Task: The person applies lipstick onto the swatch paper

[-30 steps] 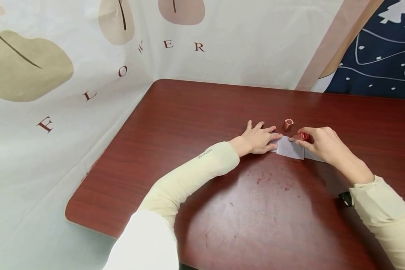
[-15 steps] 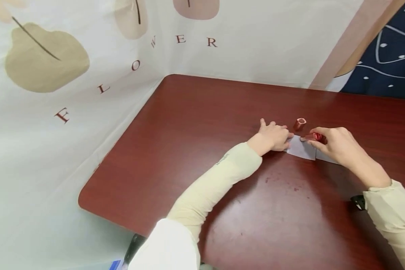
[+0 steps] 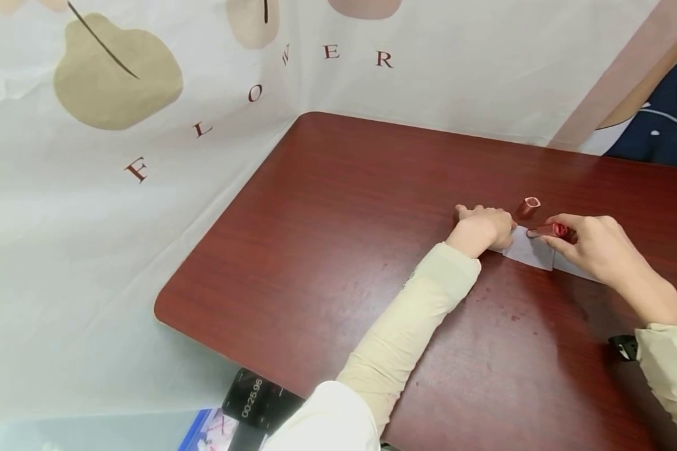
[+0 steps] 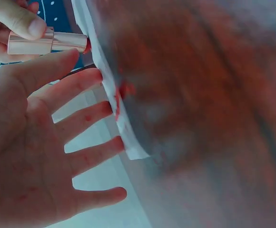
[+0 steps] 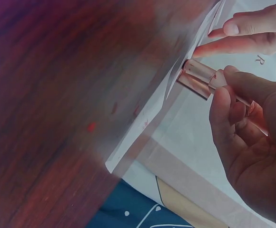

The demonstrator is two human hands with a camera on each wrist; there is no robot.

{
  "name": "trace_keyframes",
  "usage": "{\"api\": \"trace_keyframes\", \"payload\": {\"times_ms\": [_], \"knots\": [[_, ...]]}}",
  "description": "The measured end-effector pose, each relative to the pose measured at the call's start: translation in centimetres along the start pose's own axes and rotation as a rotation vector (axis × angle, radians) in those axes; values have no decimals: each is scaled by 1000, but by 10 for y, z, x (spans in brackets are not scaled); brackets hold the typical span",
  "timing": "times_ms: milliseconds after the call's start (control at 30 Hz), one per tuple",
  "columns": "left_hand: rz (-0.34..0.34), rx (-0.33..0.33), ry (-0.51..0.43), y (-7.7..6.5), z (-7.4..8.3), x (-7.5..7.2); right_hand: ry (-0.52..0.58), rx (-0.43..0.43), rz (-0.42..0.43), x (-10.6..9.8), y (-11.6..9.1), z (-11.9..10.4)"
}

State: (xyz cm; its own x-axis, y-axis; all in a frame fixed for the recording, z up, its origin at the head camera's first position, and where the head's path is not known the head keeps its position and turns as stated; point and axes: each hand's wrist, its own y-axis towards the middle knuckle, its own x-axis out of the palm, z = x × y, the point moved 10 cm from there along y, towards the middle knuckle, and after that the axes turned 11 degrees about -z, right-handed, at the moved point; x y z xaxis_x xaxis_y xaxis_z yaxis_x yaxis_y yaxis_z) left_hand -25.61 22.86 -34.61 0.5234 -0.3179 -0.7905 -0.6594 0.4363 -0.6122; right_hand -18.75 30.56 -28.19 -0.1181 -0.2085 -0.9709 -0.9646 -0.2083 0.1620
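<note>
A white strip of paper (image 3: 526, 252) lies on the table, with a crease or seam across it and red marks visible in the wrist views. My left hand (image 3: 486, 227) presses the paper's left part with fingertips; its fingers look straight and spread in the left wrist view. Between thumb and fingers, my right hand (image 3: 606, 247) pinches a rose-gold lipstick (image 5: 202, 72). Its red tip (image 4: 87, 45) is right at the paper in the left wrist view. Just behind the paper stands the lipstick's rose-gold cap (image 3: 528, 208), its hollow end up.
The dark red wooden table (image 3: 316, 238) has faint red smudges near the paper. White printed cloth (image 3: 474, 69) hangs along its back and left edges. Below the front edge are a black device (image 3: 256, 398) showing a timer and a blue-edged plastic bag (image 3: 214, 429).
The head view has swung left, so everything appears further right. My left hand's wrist has turned and its fingers look less flat on the paper. My right hand still holds the lipstick at the paper.
</note>
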Motion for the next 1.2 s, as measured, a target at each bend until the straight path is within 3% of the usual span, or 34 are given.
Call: {"api": "trace_keyframes", "payload": {"times_ms": [333, 500, 600, 933, 1200], "knots": [[81, 32, -70, 4, 28, -2, -6, 56, 33, -10, -23, 11], [110, 51, -78, 5, 34, -1, -2, 73, 46, -11, -30, 11], [128, 63, -68, 4, 28, 4, 12, 80, 43, -5, -27, 7], [209, 89, -114, -1, -16, 10, 75, 25, 1, 14, 3, -19], [227, 104, -117, -3, -16, 9, 92, 47, -20, 14, 5, -18]]}}
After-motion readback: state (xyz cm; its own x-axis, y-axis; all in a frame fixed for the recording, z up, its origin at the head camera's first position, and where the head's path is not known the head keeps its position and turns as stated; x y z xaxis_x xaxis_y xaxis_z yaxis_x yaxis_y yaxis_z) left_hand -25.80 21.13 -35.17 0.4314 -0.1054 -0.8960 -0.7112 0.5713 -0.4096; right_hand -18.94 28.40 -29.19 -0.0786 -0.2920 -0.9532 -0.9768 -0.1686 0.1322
